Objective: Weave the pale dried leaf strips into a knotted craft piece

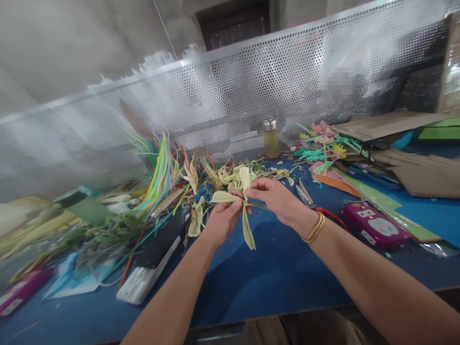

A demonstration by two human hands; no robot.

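My left hand (222,219) and my right hand (276,198) meet over the blue table (251,278), both pinching a small bundle of pale yellow-green leaf strips (247,225). One strip hangs down between my wrists, another sticks out to the left. A thin stem runs from the bundle under my right fingers. A gold bracelet (315,228) sits on my right wrist. Just behind my hands lies a heap of similar pale strips (233,176).
Coloured straws (160,170) and dried leaves pile up at the left. A small glass bottle (271,138) stands by the perforated metal screen (251,86). Scissors (309,199) and a pink power strip (373,224) lie to the right, beside coloured paper and brown cardboard (424,172). A black-and-white device (151,261) lies at the left.
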